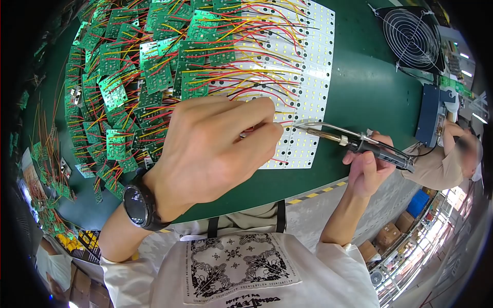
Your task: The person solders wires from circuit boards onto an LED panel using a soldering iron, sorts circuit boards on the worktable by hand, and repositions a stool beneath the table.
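My right hand (371, 167) is closed round the dark handle of a soldering iron (382, 154), which has a thin curved metal tube along its top. The iron's tip points left and meets the white LED board (319, 66) close to my left fingertips. My left hand (215, 143), with a black watch on the wrist, is pinched over the board's lower part. A thin red wire (287, 121) shows at its fingertips; the rest is hidden by the hand. Red, yellow and black wires run from the board to green circuit boards (200, 25) on the left.
Many more green boards overlap across the left of the green table (359, 97). A fan with a wire grille (411, 38) stands at the back right, near a dark blue box (427, 115). One person (436, 164) is at the right, another (54, 267) at lower left.
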